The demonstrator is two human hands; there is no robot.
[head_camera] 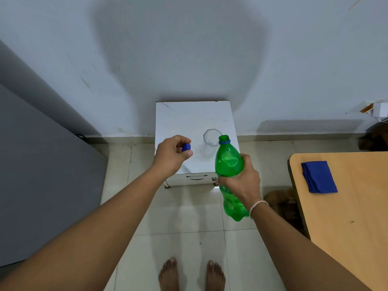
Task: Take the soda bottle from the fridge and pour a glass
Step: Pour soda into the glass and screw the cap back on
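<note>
Your right hand (241, 181) grasps the open green soda bottle (228, 164), its mouth tilted just beside the empty glass (211, 141) on the white desk (178, 118). Left of the glass, your left hand's (172, 152) fingers (188, 153) pinch the blue cap (186, 147).

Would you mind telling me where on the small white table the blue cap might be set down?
The white table is bare behind and left of the glass. The near right corner is crowded: the green bottle in the right hand hangs over it. The left hand holds the cap.
</note>
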